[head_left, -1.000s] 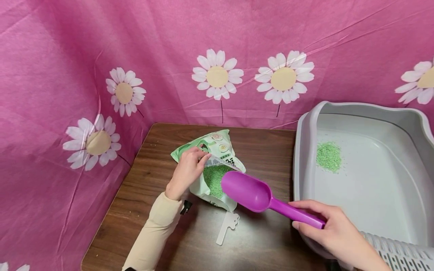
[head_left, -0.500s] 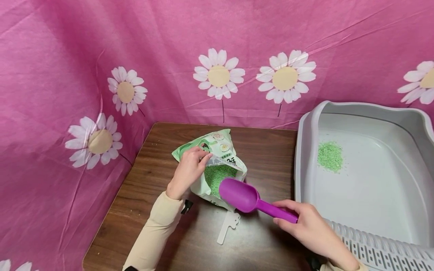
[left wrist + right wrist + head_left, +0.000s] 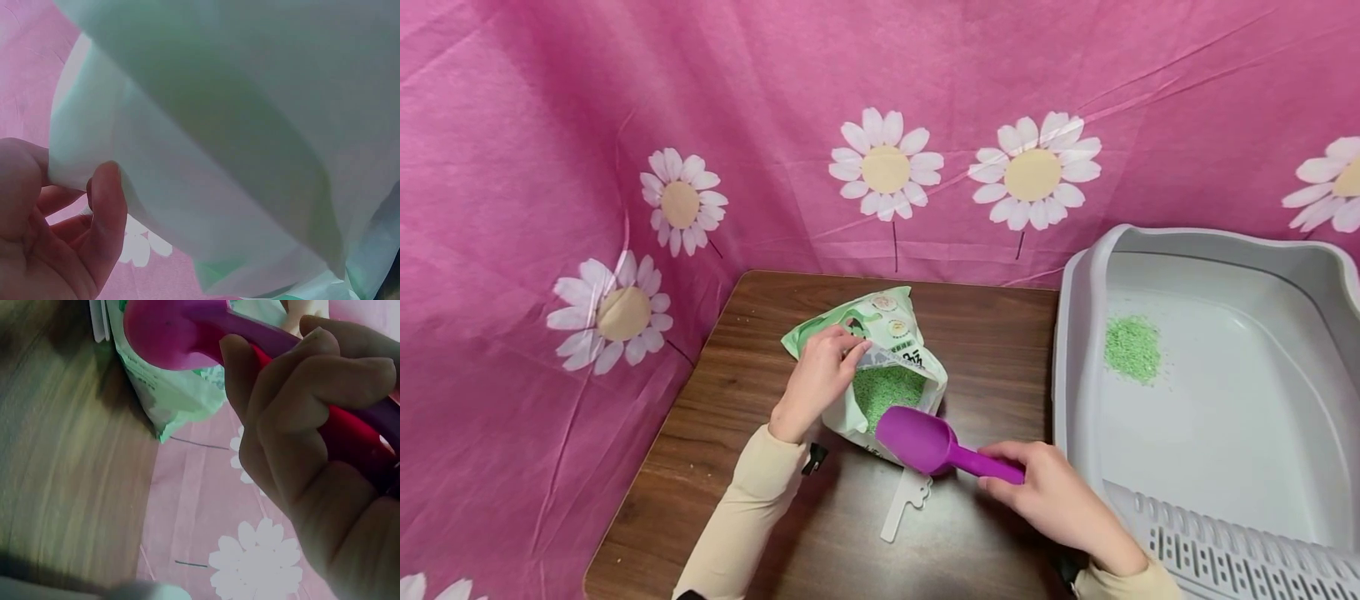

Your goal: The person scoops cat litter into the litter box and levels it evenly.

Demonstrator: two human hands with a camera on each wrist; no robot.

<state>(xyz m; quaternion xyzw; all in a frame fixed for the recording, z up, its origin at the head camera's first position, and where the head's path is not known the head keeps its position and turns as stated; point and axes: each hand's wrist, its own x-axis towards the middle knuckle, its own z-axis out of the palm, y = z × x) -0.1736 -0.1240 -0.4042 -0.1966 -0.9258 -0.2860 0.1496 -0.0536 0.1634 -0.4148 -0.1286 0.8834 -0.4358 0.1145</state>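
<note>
My left hand pinches the upper edge of a pale green and white bag, holding its mouth open. Inside the bag lie green granules. In the left wrist view the bag's film fills most of the picture, with thumb and fingers at its edge. My right hand grips the handle of a purple scoop. The scoop's bowl overlaps the bag's near rim in the head view, its tip at the opening. No granules show in the bowl. From the right wrist, fingers wrap the scoop's handle.
A large grey litter box stands at the right, with a small heap of green granules on its floor. A flat white plastic piece lies on the brown table before the bag. A pink daisy-print cloth hangs behind.
My right hand has moved left and slightly down with the scoop, its bowl shifting toward the bag's near rim. The left hand keeps its hold on the bag's edge.
</note>
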